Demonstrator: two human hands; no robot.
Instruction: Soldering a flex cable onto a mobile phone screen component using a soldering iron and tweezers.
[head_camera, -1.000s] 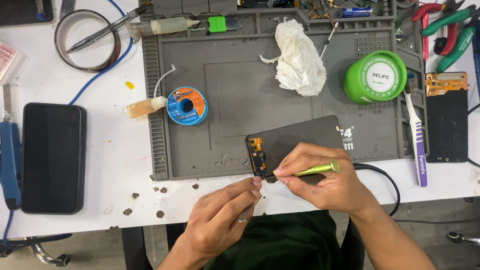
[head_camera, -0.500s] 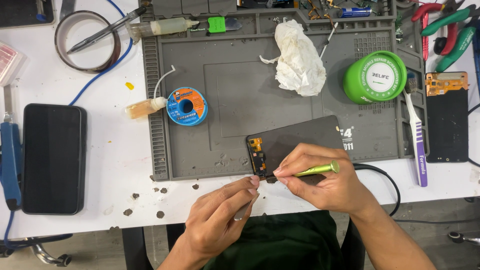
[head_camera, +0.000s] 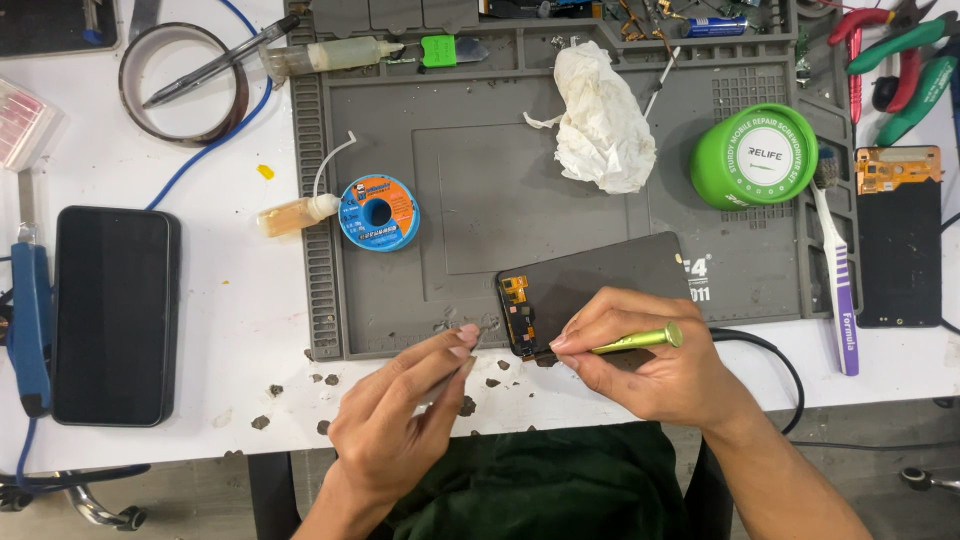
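Two hands at work near the front edge of the surface (head_camera: 200, 160), so I go big to small. Grey repair mat (head_camera: 480, 200) spreads out beyond the fingers. Dark phone panel (head_camera: 600, 285) lies tilted on the mat's near corner, directly under my right-hand fingers, its lower end hanging off the mat toward me.

Right hand (head_camera: 650, 370): fingers closed round a green-yellow screwdriver (head_camera: 635, 341), tip down at the panel's lower left corner, just below the small orange flex board (head_camera: 516, 292).

Left hand (head_camera: 400, 420): fingers pinched together, tips just left of that corner; I think a thin tool is in the pinch, but I cannot tell.

Risks as I judge them:
- panel overhangs the mat, so a hard push could tip or slide it;
- the tip could skid onto the flex board and tear it;
- dark crumbs (head_camera: 330, 378) lie scattered under both sets of fingers, and could get beneath the panel and scratch it;
- black cable (head_camera: 770, 350) runs just right of my right wrist, and could snag.
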